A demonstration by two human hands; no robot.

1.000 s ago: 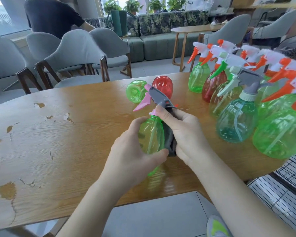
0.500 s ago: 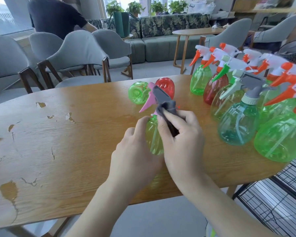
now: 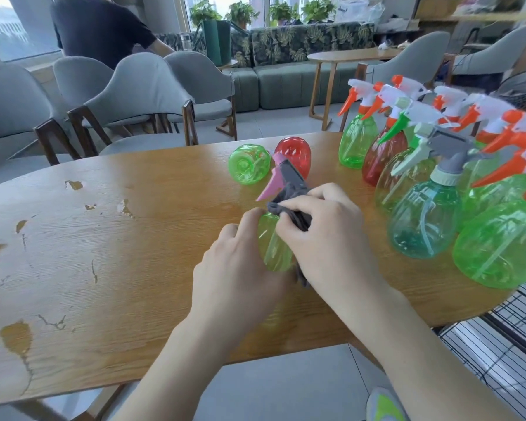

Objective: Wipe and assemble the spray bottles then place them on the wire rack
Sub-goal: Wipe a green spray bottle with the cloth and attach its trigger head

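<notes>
My left hand (image 3: 234, 268) grips the body of a green spray bottle (image 3: 274, 247) just above the wooden table (image 3: 104, 253). The bottle carries a grey spray head with a pink trigger (image 3: 281, 179). My right hand (image 3: 322, 232) holds a dark grey cloth (image 3: 286, 205) bunched against the bottle's neck, under the spray head. A green headless bottle (image 3: 249, 164) and a red headless bottle (image 3: 295, 154) lie on their sides behind it. The black wire rack (image 3: 504, 344) shows at the lower right, beside the table.
Several assembled spray bottles (image 3: 431, 205) with orange, green and grey triggers crowd the table's right end. Grey chairs (image 3: 140, 95) line the far side, and a person in black stands beyond them. Worn patches mark the tabletop at left.
My right hand has slid the cloth from the bottle's side up to its neck. The bottle and both hands sit slightly higher and farther from me than a second ago.
</notes>
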